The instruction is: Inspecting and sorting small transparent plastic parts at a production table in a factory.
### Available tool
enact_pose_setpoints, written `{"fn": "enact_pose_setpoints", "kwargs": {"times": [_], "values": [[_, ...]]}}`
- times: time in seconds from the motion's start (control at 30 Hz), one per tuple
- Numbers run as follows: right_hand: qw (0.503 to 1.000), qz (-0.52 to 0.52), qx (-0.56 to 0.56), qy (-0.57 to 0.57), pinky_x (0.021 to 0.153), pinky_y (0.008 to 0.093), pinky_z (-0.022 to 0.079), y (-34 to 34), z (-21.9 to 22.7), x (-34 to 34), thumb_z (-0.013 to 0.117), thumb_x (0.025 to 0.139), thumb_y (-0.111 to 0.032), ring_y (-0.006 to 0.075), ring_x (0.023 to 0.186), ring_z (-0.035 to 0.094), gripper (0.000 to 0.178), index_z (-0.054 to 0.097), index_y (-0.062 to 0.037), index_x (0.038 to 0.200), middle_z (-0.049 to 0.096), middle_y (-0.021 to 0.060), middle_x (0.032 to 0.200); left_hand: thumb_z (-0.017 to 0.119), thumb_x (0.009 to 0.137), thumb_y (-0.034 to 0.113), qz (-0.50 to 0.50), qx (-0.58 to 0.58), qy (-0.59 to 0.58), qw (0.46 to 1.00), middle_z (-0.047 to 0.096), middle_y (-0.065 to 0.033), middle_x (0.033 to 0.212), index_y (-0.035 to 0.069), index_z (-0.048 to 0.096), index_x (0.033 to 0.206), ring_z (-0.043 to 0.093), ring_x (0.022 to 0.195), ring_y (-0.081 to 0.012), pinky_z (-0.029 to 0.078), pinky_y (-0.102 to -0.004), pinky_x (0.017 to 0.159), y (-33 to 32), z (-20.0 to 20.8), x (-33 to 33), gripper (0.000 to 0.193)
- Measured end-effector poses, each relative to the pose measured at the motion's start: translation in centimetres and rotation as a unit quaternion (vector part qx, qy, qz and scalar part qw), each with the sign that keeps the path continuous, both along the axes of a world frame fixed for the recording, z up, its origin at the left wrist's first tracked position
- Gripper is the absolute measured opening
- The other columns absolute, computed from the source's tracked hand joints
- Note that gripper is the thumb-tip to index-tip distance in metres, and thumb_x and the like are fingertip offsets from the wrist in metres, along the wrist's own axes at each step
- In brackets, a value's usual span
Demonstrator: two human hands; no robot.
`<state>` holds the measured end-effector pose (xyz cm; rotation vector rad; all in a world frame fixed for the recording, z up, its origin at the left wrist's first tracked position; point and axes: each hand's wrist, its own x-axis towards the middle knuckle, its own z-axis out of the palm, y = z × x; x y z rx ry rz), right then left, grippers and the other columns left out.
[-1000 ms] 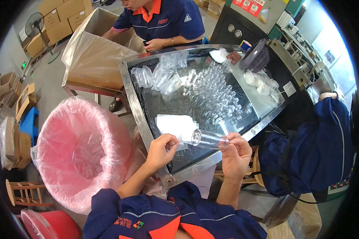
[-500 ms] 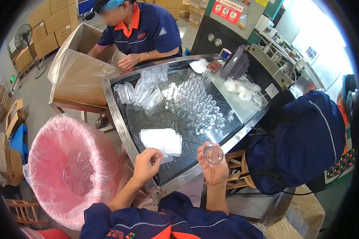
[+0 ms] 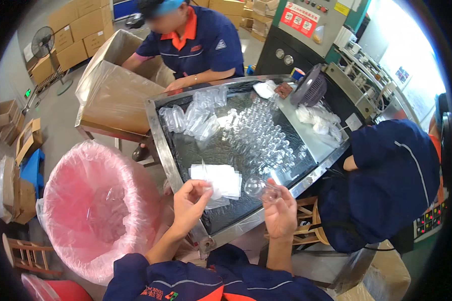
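Observation:
In my right hand [image 3: 281, 215] is a clear, bulb-shaped piece [image 3: 255, 187], gripped by its narrower end, its round end pointing left over the table's near edge. My left hand [image 3: 190, 205] is closed in a pinch on a thin translucent sheet [image 3: 204, 174] at the left side of a stack of white, thin sheets [image 3: 226, 179]. The stack lies fanned out on the black film covering the table [image 3: 186, 155]. Beyond it are many small clear rounded pieces [image 3: 266, 138], and to their left several filled clear bags [image 3: 201, 118].
A pink-lined bin [image 3: 135, 200] stands at my left. Across the table a person [image 3: 201, 50] reaches into a film-lined carton [image 3: 110, 100]. Another person [image 3: 391, 175] is close on my right. A dark fan [image 3: 310, 88] and white crumpled plastic [image 3: 319, 120] sit at the table's far right.
My right hand has tipped the clear piece from end-on to sideways. My left hand has closed on a sheet, whose corner now rises from the stack. The whole view has shifted slightly.

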<state>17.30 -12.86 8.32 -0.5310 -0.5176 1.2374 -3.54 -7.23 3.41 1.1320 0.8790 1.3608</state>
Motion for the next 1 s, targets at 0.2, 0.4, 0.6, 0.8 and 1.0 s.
{"fn": "enact_pose_setpoints", "kwargs": {"times": [0.2,0.4,0.6,0.8,1.0], "values": [[0.992,0.035,0.067,-0.101,0.098,0.0412,0.046,-0.2,-0.2,-2.3,0.056,0.089,-0.003,0.0318,0.118,0.054,0.02,0.054,0.0057,0.107,0.044,0.0302,0.135,0.066,0.081,-0.008,-0.027,0.183,0.09,0.979,0.061,-0.008,0.105,-0.001,0.06,0.111,0.057,0.081,-0.0071,0.045,-0.0219,0.073,-0.3,3.7,1.7,0.031],[0.975,-0.02,0.107,-0.193,0.097,0.0469,0.047,-0.4,0.2,-2.8,0.043,0.098,-0.009,0.0368,0.114,0.056,0.018,0.038,0.001,0.113,0.052,0.0316,0.122,0.064,0.082,-0.007,-0.181,0.01,-0.07,0.981,0.059,-0.0054,0.107,-0.003,0.056,0.12,0.058,0.088,-0.0097,0.047,-0.0237,0.075,-0.3,2.6,1.1,0.038],[0.817,-0.143,0.167,-0.533,0.091,0.0419,0.05,-0.5,0.3,-2.0,0.046,0.094,0.001,0.0348,0.105,0.061,0.021,0.037,0.0026,0.114,0.056,0.0294,0.116,0.061,0.081,-0.01,-0.164,0.035,-0.046,0.985,0.057,-0.0054,0.115,-0.003,0.06,0.117,0.055,0.084,-0.0068,0.046,-0.0216,0.074,0.3,2.9,0.9,0.037],[0.551,-0.273,0.186,-0.767,0.085,0.0408,0.051,0.4,1.0,-3.5,0.063,0.081,0.004,0.0402,0.1,0.06,0.019,0.061,0.0032,0.099,0.057,0.026,0.113,0.06,0.07,-0.012,-0.101,0.208,0.094,0.968,0.064,-0.0119,0.113,0.001,0.069,0.107,0.057,0.072,-0.0079,0.047,-0.0222,0.065,-1.1,3.8,2.7,0.041],[0.648,-0.201,0.096,-0.728,0.079,0.0388,0.049,1.4,-2.5,-1.6,0.067,0.078,0.001,0.0341,0.093,0.059,0.025,0.061,0.0035,0.102,0.057,0.0173,0.104,0.074,0.068,0.003,-0.06,0.341,0.289,0.892,0.06,-0.0104,0.121,0.007,0.048,0.135,0.06,0.101,-0.0231,0.043,-0.0374,0.092,1.9,3.7,2.2,0.072]]}}
